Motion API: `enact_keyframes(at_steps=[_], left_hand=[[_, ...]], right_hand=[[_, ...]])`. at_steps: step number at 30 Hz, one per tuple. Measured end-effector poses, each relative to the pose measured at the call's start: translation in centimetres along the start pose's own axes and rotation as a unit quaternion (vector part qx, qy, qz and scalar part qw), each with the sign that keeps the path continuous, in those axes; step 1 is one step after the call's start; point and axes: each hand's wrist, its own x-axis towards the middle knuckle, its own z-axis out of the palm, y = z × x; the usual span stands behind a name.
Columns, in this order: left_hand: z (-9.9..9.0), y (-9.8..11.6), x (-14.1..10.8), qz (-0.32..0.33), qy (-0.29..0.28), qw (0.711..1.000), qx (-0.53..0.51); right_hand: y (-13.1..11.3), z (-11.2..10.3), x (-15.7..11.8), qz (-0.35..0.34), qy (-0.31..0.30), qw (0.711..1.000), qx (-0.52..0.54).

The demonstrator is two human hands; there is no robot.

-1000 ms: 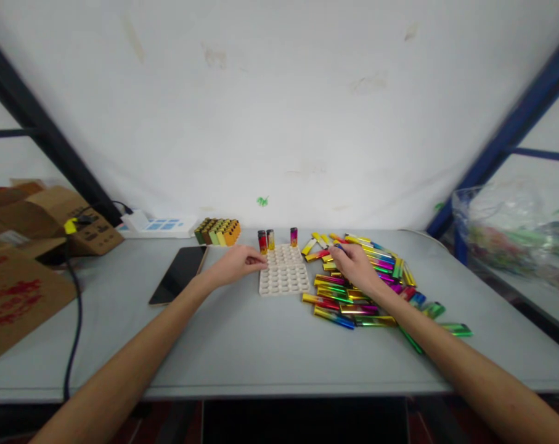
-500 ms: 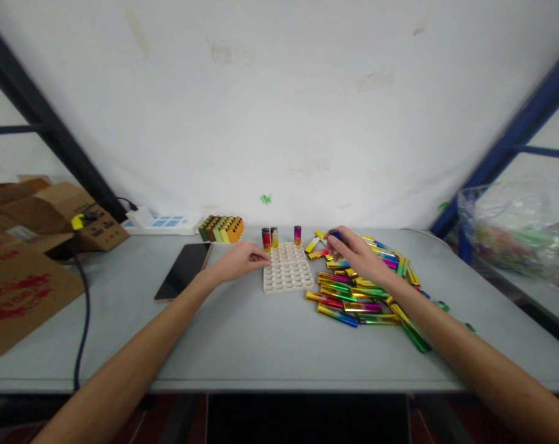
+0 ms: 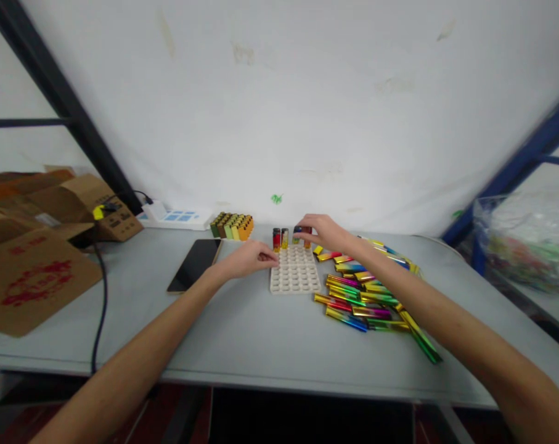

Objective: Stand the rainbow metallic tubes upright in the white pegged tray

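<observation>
A white tray (image 3: 295, 285) with rows of round holes lies mid-table. My left hand (image 3: 249, 259) is at its left edge, fingers pinched together at the rim. In the tray's back left corner stand a red lighter (image 3: 276, 239) and a yellow lighter (image 3: 285, 238), both upright with dark tops. My right hand (image 3: 323, 229) reaches over the back right of the tray, its fingers closed on a lighter (image 3: 297, 233) with a dark blue end, held upright. Another upright lighter (image 3: 307, 243) is partly hidden behind those fingers.
Many shiny coloured lighters (image 3: 348, 317) lie in a loose pile right of the tray. To the left are a black phone (image 3: 196, 265), a block of yellow and green lighters (image 3: 233, 227), a power strip (image 3: 182, 219) and cardboard boxes (image 3: 43, 277). A plastic bag (image 3: 524, 246) sits far right.
My right hand has moved left from above the pile to the tray's back row, carrying the dark-ended lighter. My left hand stays at the tray's edge. The view has shifted slightly.
</observation>
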Motion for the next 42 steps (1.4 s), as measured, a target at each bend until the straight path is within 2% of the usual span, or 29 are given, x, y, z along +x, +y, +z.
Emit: enact_keyframes(at_steps=[3, 5, 10, 14, 21, 26, 30, 35, 38, 42], left_hand=[[0.1, -0.1, 0.0, 0.003, 0.002, 1.0, -0.006], [0.1, -0.2, -0.1, 0.003, 0.003, 1.0, -0.007], [0.1, -0.2, 0.0, -0.002, 0.002, 1.0, -0.011], [0.0, 0.1, 0.0, -0.004, -0.001, 1.0, -0.009], [0.2, 0.1, -0.1, -0.009, 0.001, 1.0, -0.01], [0.2, -0.1, 0.0, -0.008, 0.0, 1.0, -0.017], [0.2, 0.0, -0.1, -0.01, 0.003, 1.0, -0.01], [0.1, 0.3, -0.2, -0.019, 0.003, 1.0, -0.004], [0.1, 0.2, -0.1, -0.021, 0.002, 1.0, -0.004], [0.0, 0.1, -0.1, -0.017, 0.0, 1.0, -0.007]], right_hand=[[1.1, 1.6, 0.2, -0.019, 0.01, 0.999, -0.044], [1.6, 1.9, 0.1, -0.004, 0.011, 0.999, -0.035], [2.0, 0.9, -0.2, 0.072, -0.064, 0.994, 0.048], [2.1, 0.3, -0.3, 0.061, -0.094, 0.991, 0.077], [2.6, 1.4, -0.3, 0.082, -0.098, 0.99, 0.056], [2.7, 1.0, -0.8, 0.113, -0.099, 0.983, 0.103], [2.5, -1.1, -3.1, 0.174, -0.057, 0.969, 0.167], [2.4, -4.0, -7.8, 0.189, -0.028, 0.976, 0.106], [2.8, -4.4, -10.4, 0.183, -0.006, 0.982, 0.054], [4.1, -3.5, -12.3, 0.168, -0.027, 0.985, 0.011]])
